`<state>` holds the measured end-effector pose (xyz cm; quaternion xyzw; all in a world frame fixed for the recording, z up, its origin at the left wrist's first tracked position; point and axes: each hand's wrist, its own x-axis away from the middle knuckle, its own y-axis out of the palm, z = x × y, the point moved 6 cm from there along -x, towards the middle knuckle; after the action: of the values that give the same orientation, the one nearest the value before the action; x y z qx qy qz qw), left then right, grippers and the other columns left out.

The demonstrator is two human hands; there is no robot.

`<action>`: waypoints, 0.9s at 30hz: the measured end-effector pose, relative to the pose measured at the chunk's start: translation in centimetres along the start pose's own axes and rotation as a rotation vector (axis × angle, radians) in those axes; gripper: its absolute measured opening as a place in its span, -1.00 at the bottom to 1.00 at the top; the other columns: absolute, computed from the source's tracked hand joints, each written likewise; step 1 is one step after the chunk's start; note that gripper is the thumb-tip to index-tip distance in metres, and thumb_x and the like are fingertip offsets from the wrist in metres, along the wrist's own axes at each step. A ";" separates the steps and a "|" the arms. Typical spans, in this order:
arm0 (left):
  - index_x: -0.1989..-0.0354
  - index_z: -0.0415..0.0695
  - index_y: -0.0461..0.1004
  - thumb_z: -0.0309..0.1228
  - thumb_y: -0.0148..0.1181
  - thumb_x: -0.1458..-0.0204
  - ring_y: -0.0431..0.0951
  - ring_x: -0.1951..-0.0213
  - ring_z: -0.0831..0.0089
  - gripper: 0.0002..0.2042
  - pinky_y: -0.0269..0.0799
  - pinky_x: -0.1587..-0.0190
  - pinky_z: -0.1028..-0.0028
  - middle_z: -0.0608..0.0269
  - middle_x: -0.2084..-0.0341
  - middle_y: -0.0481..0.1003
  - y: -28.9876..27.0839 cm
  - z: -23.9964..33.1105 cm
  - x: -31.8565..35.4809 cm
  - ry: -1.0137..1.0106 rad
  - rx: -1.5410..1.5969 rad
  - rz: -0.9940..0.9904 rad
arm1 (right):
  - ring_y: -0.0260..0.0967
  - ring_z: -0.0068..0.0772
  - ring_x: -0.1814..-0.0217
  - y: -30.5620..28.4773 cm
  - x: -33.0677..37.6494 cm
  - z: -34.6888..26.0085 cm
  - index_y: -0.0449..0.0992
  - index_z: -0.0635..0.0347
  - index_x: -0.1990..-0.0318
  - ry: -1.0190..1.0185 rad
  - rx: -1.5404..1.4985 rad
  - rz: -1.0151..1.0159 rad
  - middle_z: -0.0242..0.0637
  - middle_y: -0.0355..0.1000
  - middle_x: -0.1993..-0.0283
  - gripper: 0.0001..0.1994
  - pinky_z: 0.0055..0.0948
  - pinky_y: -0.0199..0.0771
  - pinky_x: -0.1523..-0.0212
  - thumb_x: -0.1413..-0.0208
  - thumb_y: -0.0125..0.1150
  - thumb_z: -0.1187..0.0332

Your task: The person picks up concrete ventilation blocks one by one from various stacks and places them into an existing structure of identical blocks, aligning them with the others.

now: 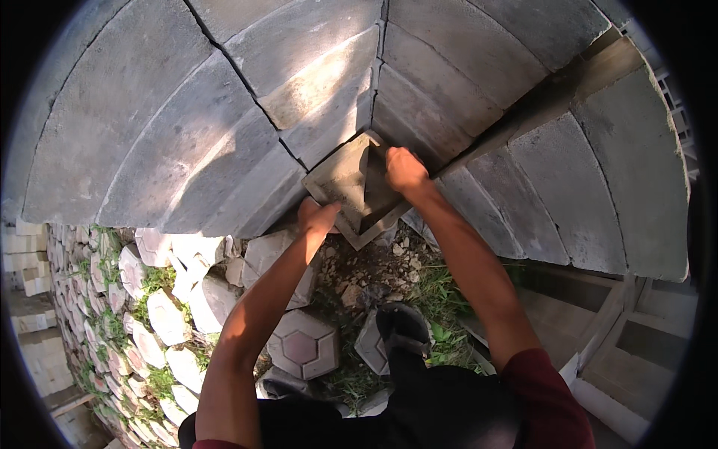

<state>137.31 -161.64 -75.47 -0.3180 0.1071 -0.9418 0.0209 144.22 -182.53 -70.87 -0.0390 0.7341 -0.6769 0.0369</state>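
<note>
The left hand [319, 216] and right hand [406, 172] are apart, clamped on opposite edges of a square, recessed grey concrete block [345, 176], which sits tilted at the inner corner between tall stacks of grey concrete blocks [456, 63]. The undersides of both grips are hidden. Uneven pull could twist the block and scrape or pinch knuckles against the stacks; a slip could drop it toward the black boot [402, 323], and loose brown rubble [400, 266] below could upset footing.
</note>
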 end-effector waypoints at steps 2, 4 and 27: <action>0.15 -0.41 0.42 -0.44 0.26 0.08 0.58 0.25 0.18 -0.65 0.64 0.48 0.25 -0.04 0.22 0.50 0.7 0.4 0.3 0.015 -0.024 0.013 | 0.52 -0.21 0.26 1.1 0.0 1.0 0.45 0.14 0.33 -0.005 0.001 0.029 -0.19 0.48 0.35 -0.88 -0.28 0.54 0.26 -0.09 -0.03 0.37; 0.15 -0.43 0.42 -0.42 0.27 0.09 0.58 0.24 0.17 -0.63 0.65 0.48 0.25 -0.05 0.22 0.50 1.4 0.0 0.2 0.032 -0.037 0.045 | 0.51 -0.16 0.27 2.0 0.2 1.6 0.44 0.17 0.33 -0.036 0.009 0.065 -0.13 0.48 0.34 -0.86 -0.25 0.53 0.27 -0.11 -0.03 0.35; -0.07 -0.26 0.16 -0.27 0.21 -0.02 0.36 -0.05 0.09 -0.48 0.56 0.17 -0.03 0.03 -0.05 0.27 3.6 -5.0 3.7 -0.071 0.280 -0.204 | 0.46 0.03 0.10 -3.1 11.4 3.7 0.51 0.36 0.12 0.261 -0.487 0.327 0.11 0.47 0.20 -0.67 -0.21 0.50 0.11 0.11 0.06 0.69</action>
<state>131.26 -164.60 -77.94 -0.3544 -0.0587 -0.9328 -0.0270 133.30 -187.66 -68.07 0.1590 0.8696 -0.4658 0.0405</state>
